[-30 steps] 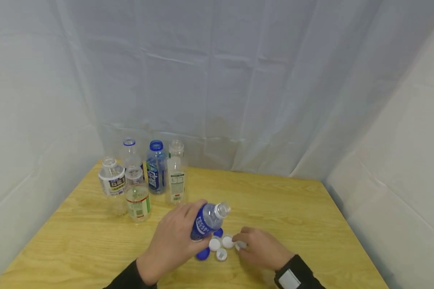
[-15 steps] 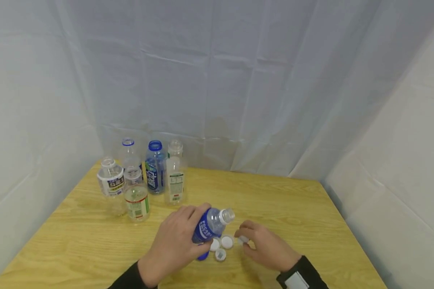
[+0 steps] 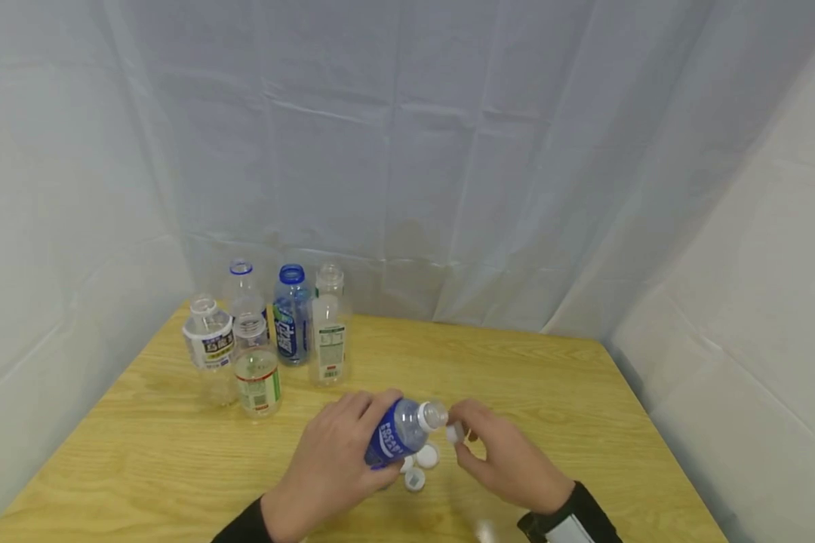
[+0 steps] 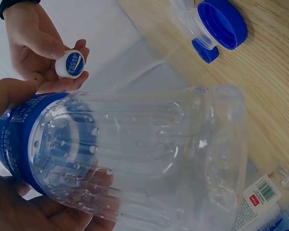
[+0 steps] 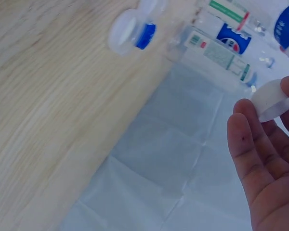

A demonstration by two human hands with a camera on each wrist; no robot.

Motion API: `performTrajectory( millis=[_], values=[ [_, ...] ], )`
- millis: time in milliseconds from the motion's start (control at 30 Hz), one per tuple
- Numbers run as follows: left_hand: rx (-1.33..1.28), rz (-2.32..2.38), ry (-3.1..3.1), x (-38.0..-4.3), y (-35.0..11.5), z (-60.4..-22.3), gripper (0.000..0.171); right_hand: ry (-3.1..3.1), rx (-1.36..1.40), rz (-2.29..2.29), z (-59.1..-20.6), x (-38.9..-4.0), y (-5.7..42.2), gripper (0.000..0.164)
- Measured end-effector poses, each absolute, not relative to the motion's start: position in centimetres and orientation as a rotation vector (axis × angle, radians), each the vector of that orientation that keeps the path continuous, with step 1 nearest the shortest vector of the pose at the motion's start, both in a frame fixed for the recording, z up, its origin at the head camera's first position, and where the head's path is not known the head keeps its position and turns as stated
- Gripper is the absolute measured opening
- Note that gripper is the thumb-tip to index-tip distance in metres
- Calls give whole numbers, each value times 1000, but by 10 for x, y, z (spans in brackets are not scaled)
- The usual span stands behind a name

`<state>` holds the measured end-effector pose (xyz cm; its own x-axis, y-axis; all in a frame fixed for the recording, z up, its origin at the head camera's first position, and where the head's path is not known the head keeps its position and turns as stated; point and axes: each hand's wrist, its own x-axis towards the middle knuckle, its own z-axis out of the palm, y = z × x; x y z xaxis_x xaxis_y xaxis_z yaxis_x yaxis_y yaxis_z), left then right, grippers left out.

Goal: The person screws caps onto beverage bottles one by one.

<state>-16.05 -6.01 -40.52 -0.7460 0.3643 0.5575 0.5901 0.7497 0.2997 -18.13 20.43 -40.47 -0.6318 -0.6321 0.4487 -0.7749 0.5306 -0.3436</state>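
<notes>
My left hand point(image 3: 333, 460) grips a clear plastic bottle point(image 3: 387, 443) with a blue label, tilted so its uncapped mouth points right. In the left wrist view, droplets cling to the inside of the bottle point(image 4: 149, 149). My right hand point(image 3: 512, 464) pinches a white bottle cap point(image 3: 454, 432) between thumb and fingers, close to the bottle's mouth but apart from it. A blue printed top shows on the cap point(image 4: 70, 64) in the left wrist view. Below the bottle, white caps point(image 3: 428, 455) lie on the table, partly hidden by bottle and hand.
Several uncapped bottles stand at the table's back left, among them a blue bottle point(image 3: 292, 317), a clear bottle with a green-edged label point(image 3: 258, 385) and a white-labelled bottle point(image 3: 210, 347). The wooden table point(image 3: 550, 385) meets a pale sheet point(image 3: 407, 151) behind.
My right hand has lifted the white cap off the table and brought it up toward the bottle's mouth. The bottle has shifted slightly right and down in my left hand.
</notes>
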Motion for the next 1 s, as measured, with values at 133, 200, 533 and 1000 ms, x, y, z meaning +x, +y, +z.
performTrajectory(
  millis=[133, 200, 533, 1000],
  values=[
    [-739, -642, -2457, -159, -58, -405, 82, -2409, 1199, 788, -396, -175, 204, 45],
    [-746, -642, -2454, -158, -58, -405, 83, -2385, 1196, 796, -392, -172, 204, 46],
    [-778, -634, -2474, -151, -54, -402, 85, -2271, 1122, 930, -376, -161, 207, 41],
    [-797, -638, -2528, -148, -50, -399, 82, -2004, 1235, 1427, -341, -133, 191, 31]
  ],
)
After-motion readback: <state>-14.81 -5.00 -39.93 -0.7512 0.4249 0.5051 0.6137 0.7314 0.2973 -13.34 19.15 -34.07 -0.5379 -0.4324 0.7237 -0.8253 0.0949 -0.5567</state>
